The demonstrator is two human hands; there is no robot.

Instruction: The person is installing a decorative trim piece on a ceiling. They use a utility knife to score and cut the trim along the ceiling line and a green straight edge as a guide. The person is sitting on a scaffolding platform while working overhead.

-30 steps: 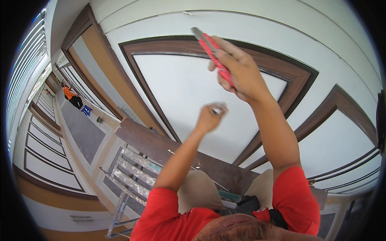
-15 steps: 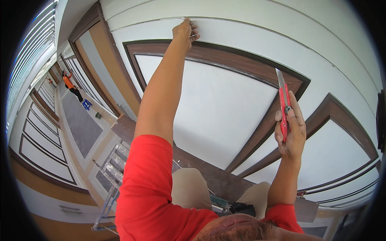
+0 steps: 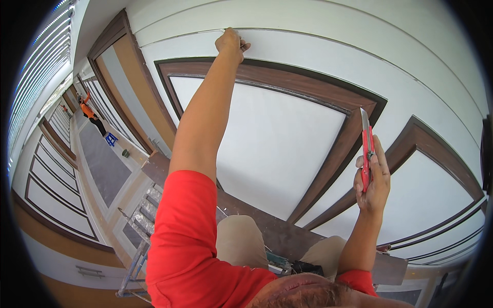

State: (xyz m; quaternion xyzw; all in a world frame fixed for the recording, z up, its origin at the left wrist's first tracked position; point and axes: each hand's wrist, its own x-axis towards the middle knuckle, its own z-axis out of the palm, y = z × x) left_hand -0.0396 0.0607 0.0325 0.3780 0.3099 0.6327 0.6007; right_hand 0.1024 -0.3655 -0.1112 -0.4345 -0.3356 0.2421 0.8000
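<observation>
Utility knife (image 3: 366, 156), red handle, blade out and pointing to the far side; located at the right, clear of the wall, within the right hand (image 3: 375, 179), whose fingers are closed round the handle. Surroundings, left to right: bright slatted opening (image 3: 49, 59), far left; co-worker in orange top (image 3: 89, 111), far down the corridor, one arm raised; blue stool (image 3: 110, 139), just beside the co-worker; small dark green bucket (image 3: 125, 153), nearer; striped door (image 3: 141, 82) in tan and grey; paint-spattered slatted rack (image 3: 145, 212), near left. Next, left hand (image 3: 229, 42), fingers curled, at the seam (image 3: 287, 32) in the white wall; whether it grips anything cannot be told. Its forearm crosses in front of the brown frame (image 3: 298, 81) and hides part of the white panel (image 3: 277, 138) within. Brown ledge (image 3: 292, 244), near, beyond the knees. Second brown frame (image 3: 441, 160), far right, partly behind the right hand. Changes: one second ago the knife was raised near the seam and the left hand lay lower before the panel; these positions are now exchanged, knife lowered to the right, left hand up at the seam.
</observation>
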